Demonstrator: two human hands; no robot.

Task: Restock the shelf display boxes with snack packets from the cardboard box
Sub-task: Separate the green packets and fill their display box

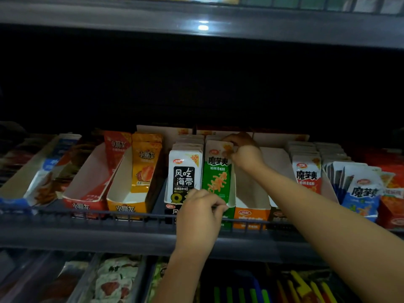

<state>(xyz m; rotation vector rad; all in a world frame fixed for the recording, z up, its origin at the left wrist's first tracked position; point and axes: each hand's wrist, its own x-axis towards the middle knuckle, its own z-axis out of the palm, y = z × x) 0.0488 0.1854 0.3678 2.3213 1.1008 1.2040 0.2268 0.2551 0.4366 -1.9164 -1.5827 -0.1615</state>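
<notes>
Fingers of both hands pinch the green packet (216, 171), upright in its display box (227, 215): right hand (246, 157) at the top corner, left hand (202, 212) at the bottom.

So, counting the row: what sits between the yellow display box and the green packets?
The black-and-white packets, upright in their own box, as the head view shows.

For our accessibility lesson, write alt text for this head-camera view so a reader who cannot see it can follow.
Two bare hands hold a green snack packet standing in a shelf display box: the right hand pinches its top corner, the left hand grips its bottom edge. Beside it stand black-and-white packets and an orange display box showing no packets.
</notes>
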